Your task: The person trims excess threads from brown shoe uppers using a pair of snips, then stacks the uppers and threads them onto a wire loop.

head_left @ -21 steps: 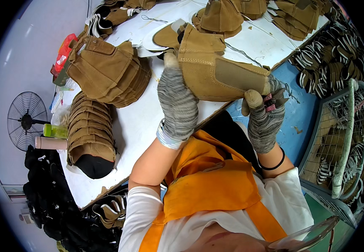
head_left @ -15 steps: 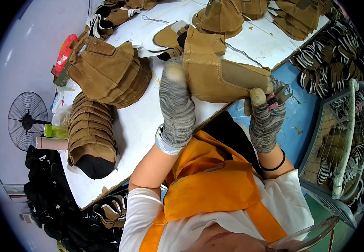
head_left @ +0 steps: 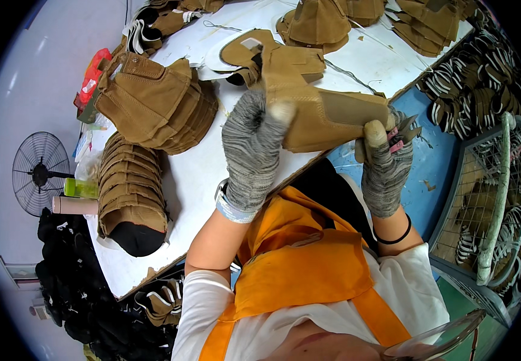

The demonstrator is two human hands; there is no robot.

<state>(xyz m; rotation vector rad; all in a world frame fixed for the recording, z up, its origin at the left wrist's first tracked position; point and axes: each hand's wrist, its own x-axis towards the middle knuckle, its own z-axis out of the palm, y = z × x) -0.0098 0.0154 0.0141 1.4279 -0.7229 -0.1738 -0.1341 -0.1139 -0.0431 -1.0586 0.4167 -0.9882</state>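
Note:
A brown suede boot upper [head_left: 311,123] with a smoother darker panel is held up above the table's front edge. My left hand [head_left: 249,150], in a grey knit glove with a pale thumb tip, grips its left end, the thumb lying over the face. At the other end, my gloved right hand [head_left: 387,171] pinches the upper between thumb and fingers. Small thread snips [head_left: 402,135] with pink on the handles are tucked in that same hand, blades pointing outward. Just behind my left hand lies another brown boot piece [head_left: 245,51] with a white edge.
On the white table [head_left: 191,174], nested brown uppers [head_left: 152,102] and a long row of uppers [head_left: 131,186] lie at left. More stacks [head_left: 314,27] sit at the far side. A wire cart [head_left: 489,204] stands right. A pink cylinder [head_left: 74,205] and fan [head_left: 39,173] are at left.
My left hand has moved slightly down, and its thumb now lies over the upper's left part. The upper has tilted and shifted slightly right with my right hand.

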